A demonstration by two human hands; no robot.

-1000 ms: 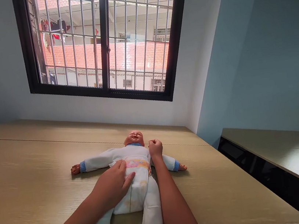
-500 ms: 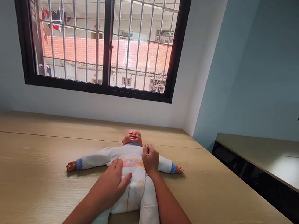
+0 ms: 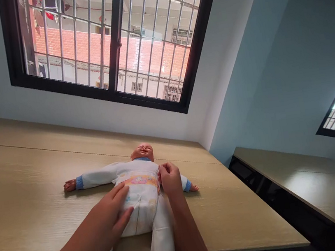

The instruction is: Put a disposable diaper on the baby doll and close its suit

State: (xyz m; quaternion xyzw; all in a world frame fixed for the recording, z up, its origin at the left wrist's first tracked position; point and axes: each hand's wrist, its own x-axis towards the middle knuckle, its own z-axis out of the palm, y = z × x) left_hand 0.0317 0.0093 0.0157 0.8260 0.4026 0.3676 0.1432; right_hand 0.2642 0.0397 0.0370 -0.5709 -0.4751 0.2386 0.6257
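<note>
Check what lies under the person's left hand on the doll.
The left hand rests on the doll's white suit, its fingertips near the printed waistband. The palm hides that side of the suit and the table beneath, so nothing under it can be seen.

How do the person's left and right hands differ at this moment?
The left hand lies open, fingers spread, across the baby doll's diaper; the right hand is curled, fingers gathered at the diaper's side edge. The left reaches in from lower left, the right from below. Both are bare, touching the diaper.
</note>
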